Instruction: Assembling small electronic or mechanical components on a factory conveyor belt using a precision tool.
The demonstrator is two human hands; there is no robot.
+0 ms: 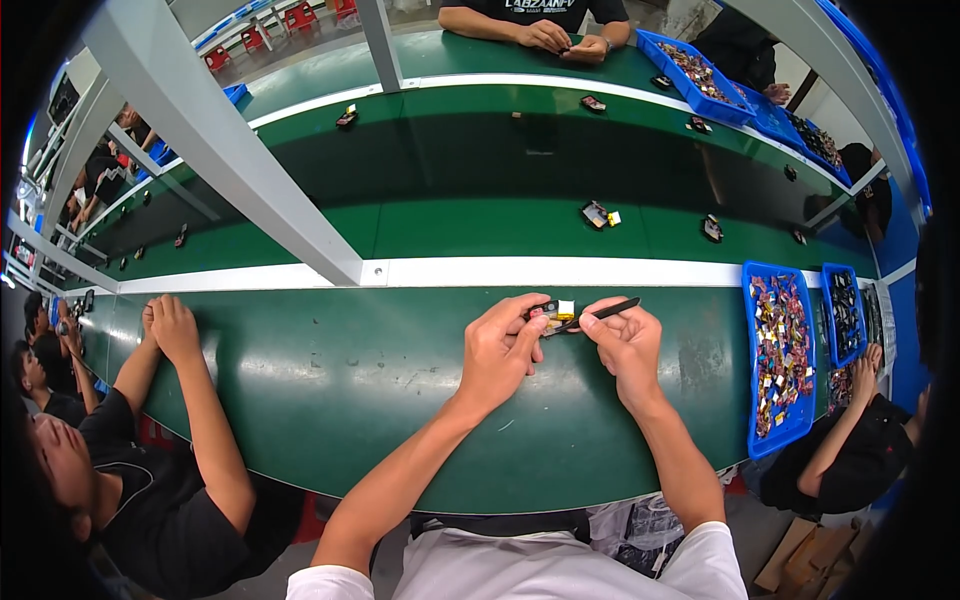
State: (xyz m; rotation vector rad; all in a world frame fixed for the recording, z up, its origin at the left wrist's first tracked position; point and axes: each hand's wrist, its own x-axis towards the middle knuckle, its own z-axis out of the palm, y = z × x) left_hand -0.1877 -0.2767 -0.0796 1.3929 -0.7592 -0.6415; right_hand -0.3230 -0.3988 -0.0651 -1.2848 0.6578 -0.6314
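Observation:
My left hand [497, 348] is closed around a small black electronic device [541, 311] above the near green worktop. A white-and-yellow piece [566, 309] shows at the device's right side. In my right hand [628, 350], thumb and fingers pinch a slim black stick-like tool [617, 307], perhaps tweezers. Its lower end points left and meets the device or lies just beside it; my fingers partly hide this spot.
Right of my hands is a blue tray [750, 360] of small coloured parts, beside a smaller blue tray [848, 355]. Beyond a white rail [500, 271], a dark conveyor belt [420, 160] carries several devices. A grey post [240, 150] slants at left. Co-workers sit left, right and opposite.

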